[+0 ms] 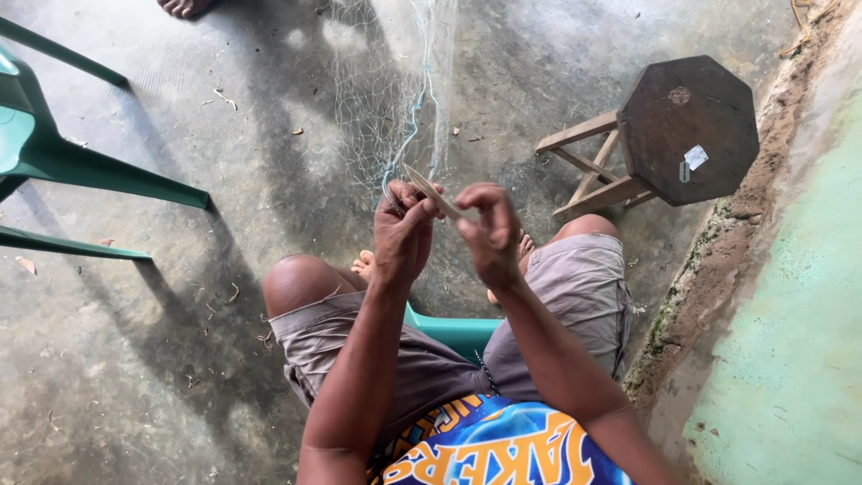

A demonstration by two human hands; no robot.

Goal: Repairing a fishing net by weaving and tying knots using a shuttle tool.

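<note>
Needle: we see a thin pale netting needle (431,191), flat & pointed, held slantwise between both hands, tip up-left, just above the knees.
Net: fine pale fishing net (386,99) hangs from top of frame down to the hands; a blue-ish cord (411,117) runs along its edge, ends at the L hand.
L hand: our left hand (403,235) is closed, fingers curled, pinching net + cord at the thumb; needle's upper end lies touching it.
R hand: our right hand (489,232) pinches the needle's lower end betw. thumb & fingertips, other fingers bent in.
Lap: we sit in grey shorts (575,287) on a green chair seat (458,332), bare knees apart, bare toes (364,263) showing betw. them.
Stool: dark octagonal wooden stool (687,130) w/ a small white tag, lies tipped, legs pointing left, near our R knee.
Chair: 2nd green plastic chair (54,162), far left, well apart.
Floor: grey concrete floor (162,359), bits of debris.
Wall: pale green wall (808,314) on the right, dirt along its base.
Other: someone else's bare toes (184,7) at top edge.
</note>
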